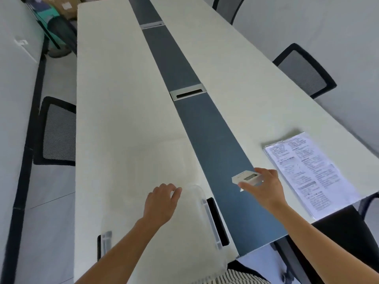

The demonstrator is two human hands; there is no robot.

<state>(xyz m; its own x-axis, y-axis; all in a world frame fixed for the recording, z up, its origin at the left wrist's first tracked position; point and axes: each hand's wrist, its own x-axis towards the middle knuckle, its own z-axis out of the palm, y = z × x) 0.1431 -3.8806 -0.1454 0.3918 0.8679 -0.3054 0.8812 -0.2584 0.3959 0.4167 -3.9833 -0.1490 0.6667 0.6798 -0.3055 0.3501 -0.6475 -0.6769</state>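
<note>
My right hand [264,189] pinches a small white device with a grey display [246,178] and holds it just above the table's dark blue centre strip [205,128]. My left hand [162,201] hovers with loosely curled fingers over a clear plastic box with a white lid [180,228] at the near edge of the long white table [114,111]. That hand holds nothing. The box has clear latches on its left and right sides.
A stack of printed sheets in a clear sleeve [307,171] lies at the right. Metal cable ports [187,93] sit in the centre strip. Black mesh chairs [57,132] stand on both sides, one more [305,72] at the right. Boxes are stacked at the far left corner.
</note>
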